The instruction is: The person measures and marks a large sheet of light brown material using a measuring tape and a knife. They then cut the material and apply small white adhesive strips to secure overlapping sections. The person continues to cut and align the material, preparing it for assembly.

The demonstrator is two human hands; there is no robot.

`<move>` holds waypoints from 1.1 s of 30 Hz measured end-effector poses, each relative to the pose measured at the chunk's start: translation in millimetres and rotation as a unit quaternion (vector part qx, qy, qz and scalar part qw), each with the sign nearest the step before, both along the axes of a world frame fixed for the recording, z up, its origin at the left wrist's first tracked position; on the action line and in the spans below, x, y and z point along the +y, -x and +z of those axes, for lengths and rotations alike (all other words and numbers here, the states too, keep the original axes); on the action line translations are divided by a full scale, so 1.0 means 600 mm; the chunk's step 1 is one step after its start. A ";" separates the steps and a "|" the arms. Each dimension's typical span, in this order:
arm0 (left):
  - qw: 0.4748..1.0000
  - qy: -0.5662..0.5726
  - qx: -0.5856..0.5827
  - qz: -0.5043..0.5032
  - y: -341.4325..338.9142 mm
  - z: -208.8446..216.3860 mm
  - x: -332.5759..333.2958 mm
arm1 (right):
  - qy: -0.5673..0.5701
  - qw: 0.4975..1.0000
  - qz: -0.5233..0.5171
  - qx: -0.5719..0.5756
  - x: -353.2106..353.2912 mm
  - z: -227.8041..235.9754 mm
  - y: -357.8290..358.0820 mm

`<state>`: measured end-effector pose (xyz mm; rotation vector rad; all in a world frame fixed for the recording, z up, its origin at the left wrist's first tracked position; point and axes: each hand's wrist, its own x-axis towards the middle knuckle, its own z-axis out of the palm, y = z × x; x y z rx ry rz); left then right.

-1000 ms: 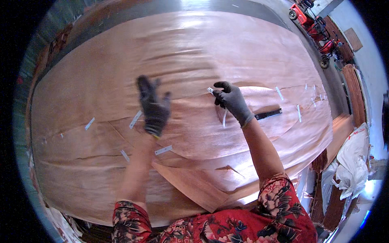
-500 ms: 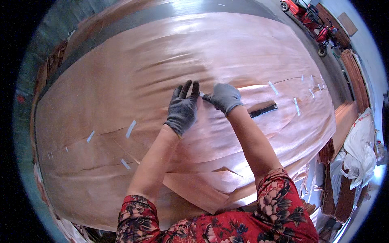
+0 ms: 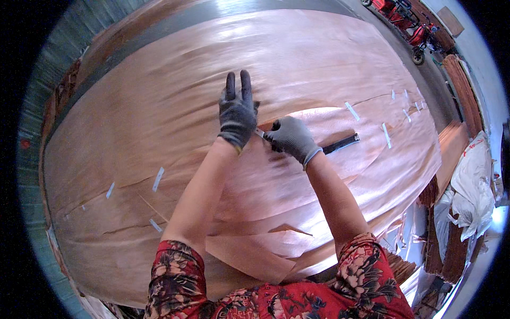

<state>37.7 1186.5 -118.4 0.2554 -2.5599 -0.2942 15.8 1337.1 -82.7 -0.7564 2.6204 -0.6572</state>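
Observation:
A broad sheet of thin reddish-brown wood veneer (image 3: 127, 138) lies wavy before me. My left hand (image 3: 238, 114), in a grey glove with dark fingers, rests on it with two fingers stretched forward; it holds nothing that I can see. Just to its right, my gloved right hand (image 3: 292, 139) has its fingers closed on a short white strip of tape (image 3: 260, 133), beside a raised veneer edge. Partly hidden behind the right wrist lies a long black tool (image 3: 342, 143), its kind unclear. More white tape strips, such as one at the left (image 3: 158, 179), cross splits in the veneer.
Close to my body a loose veneer flap (image 3: 249, 258) overlaps the sheet, beside a torn edge. White plastic sheeting (image 3: 472, 186) hangs over stacked veneer at the right. A red three-wheeler (image 3: 406, 24) stands at the far right.
My left hand has slid forward a little, its fingers reaching farther out. My right hand has drawn slightly back, and the white strip between the hands shows more plainly. The view has shifted slightly.

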 end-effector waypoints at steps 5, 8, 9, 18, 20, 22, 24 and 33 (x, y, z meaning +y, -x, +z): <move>0.999 0.043 -0.007 0.024 0.037 -0.019 0.029 | 0.133 0.983 -0.061 -0.108 0.018 -0.039 -0.004; 0.995 0.081 0.037 0.035 0.038 -0.025 0.030 | 0.149 0.985 -0.070 -0.052 0.010 -0.047 -0.037; 0.994 0.094 0.032 0.035 0.037 -0.025 0.030 | 0.157 0.983 -0.069 0.061 0.002 -0.047 -0.055; 0.995 0.069 0.050 0.050 0.031 -0.009 0.039 | 0.172 0.974 -0.138 -0.046 0.102 -0.001 0.021; 0.996 -0.079 0.019 0.044 0.042 -0.006 0.050 | 0.173 0.974 -0.134 -0.052 0.109 -0.012 0.058; 0.997 -0.052 0.048 -0.024 0.058 -0.007 0.070 | 0.122 0.986 -0.111 -0.027 0.113 -0.025 0.079; 0.994 -0.072 0.041 -0.077 0.074 -0.010 0.094 | 0.138 0.983 -0.118 -0.036 0.112 -0.036 0.085; 0.993 -0.111 -0.037 -0.010 0.109 -0.017 0.122 | 0.096 0.983 -0.142 -0.059 0.121 -0.018 0.075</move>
